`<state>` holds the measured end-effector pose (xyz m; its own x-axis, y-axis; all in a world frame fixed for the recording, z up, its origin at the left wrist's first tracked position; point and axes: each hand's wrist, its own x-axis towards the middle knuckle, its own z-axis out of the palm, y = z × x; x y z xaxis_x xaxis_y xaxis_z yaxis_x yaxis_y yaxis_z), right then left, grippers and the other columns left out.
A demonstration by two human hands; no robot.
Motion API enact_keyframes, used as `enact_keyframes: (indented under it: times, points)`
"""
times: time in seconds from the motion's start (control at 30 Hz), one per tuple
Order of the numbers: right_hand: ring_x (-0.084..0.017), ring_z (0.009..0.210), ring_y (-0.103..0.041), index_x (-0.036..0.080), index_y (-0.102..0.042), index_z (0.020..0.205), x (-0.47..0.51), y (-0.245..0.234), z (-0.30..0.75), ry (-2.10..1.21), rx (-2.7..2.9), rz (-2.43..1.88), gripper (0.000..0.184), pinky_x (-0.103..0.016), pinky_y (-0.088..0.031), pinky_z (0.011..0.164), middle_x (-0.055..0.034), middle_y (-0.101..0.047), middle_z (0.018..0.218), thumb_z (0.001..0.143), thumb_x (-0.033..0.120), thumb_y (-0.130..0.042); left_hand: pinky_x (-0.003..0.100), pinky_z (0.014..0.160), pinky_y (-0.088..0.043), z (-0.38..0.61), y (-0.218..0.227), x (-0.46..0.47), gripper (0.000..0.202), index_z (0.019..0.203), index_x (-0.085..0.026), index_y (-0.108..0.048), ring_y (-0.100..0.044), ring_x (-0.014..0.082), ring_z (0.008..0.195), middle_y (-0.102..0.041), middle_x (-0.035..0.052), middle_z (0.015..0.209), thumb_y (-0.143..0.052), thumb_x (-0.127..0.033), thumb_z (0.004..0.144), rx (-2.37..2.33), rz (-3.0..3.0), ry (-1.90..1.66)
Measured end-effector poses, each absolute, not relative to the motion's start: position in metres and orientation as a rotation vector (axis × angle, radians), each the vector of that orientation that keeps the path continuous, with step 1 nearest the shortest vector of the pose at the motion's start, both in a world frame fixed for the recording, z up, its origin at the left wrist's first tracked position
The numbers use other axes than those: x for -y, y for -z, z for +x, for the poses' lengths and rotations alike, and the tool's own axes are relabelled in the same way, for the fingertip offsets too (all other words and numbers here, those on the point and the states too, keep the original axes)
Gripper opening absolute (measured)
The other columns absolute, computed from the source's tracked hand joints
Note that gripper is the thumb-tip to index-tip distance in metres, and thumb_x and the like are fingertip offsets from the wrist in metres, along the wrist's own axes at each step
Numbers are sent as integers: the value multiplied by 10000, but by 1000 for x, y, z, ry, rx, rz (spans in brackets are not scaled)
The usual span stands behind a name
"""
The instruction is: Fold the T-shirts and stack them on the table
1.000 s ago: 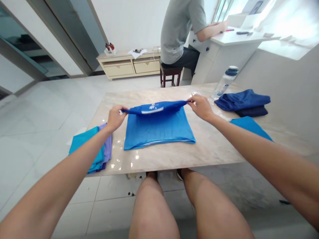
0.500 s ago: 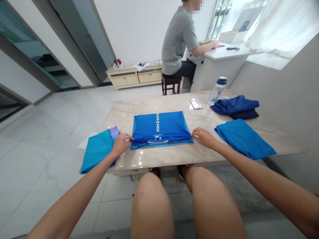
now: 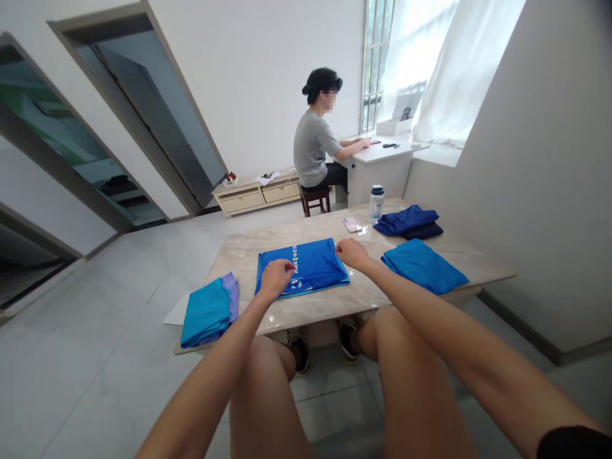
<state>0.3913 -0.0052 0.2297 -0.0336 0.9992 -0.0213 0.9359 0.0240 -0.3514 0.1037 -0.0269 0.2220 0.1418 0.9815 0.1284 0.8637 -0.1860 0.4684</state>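
Note:
A folded blue T-shirt [image 3: 315, 255] with white and yellow print reading 2024 lies flat on the marble-look table [image 3: 306, 309]. My left hand [image 3: 278, 275] hovers over its left half, fingers curled together with nothing seen in them. At the shirt's right edge, near the far corner, is my right hand [image 3: 352, 253] with its fingers bent closed; whether they pinch the fabric is hidden. To the left, a folded teal garment [image 3: 205, 312] rests against a lilac one [image 3: 233, 294]. Right of my right hand lies another folded blue garment [image 3: 425, 266].
Farther back are a dark blue bundle of cloth [image 3: 406, 220], a clear water bottle [image 3: 377, 205] with a blue lid and a phone [image 3: 352, 224]. A person [image 3: 313, 150] sits on a stool at a white desk [image 3: 382, 159]. A low cabinet [image 3: 258, 194] stands along the wall.
My left hand has left the shirt's near left corner and come in over the shirt. My right hand has shifted from the near right corner toward the far one. The view has tilted up.

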Motion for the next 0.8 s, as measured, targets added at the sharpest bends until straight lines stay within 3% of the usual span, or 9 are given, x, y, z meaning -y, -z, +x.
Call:
enact_keyframes:
  times: [0.23,0.37,0.53,0.7,0.8]
  points:
    - [-310,1119,-790,186,-868,1140,11,-160,402,-556,1922,-2243,281,-328,-571,886,-195,-820,1206,984,193,-634,460,1032,-551,190,-148,26,223,934,-212,-850,-757,382,1153,-816,199,1150,-668,-95,883,-1663,2135,-332]
    - [-336,1134,-789,188,-868,1131,3,-151,412,-550,1901,-2258,330,-351,-571,878,-199,-825,1188,1014,245,-565,493,1094,-526,237,-135,12,212,1089,-157,-835,-713,437,1270,-749,290,1283,-703,-206,931,-1622,2109,-267]
    - [-329,1157,-783,189,-868,1098,-1,-133,433,-590,1796,-2262,325,-328,-562,893,-180,-839,1153,1018,308,-576,477,1106,-541,291,-121,6,489,1282,-105,-778,-675,468,1351,-696,348,1372,-872,-317,851,-1685,1962,-209]
    - [-347,1287,-730,151,-850,1001,-9,-105,467,-794,1457,-2229,183,-315,-552,1018,-202,-828,1187,936,239,-702,414,1077,-566,319,-108,-1,378,1333,-55,-760,-706,387,1343,-699,344,1407,-643,-152,986,-1808,1761,-151]
    - [-315,1125,-793,131,-803,888,-9,-96,482,-948,1259,-2221,160,-300,-603,936,-198,-833,1020,953,239,-703,384,1044,-587,328,-110,2,385,1291,-64,-790,-728,381,1314,-728,308,1397,-739,-182,928,-1772,1708,-123]
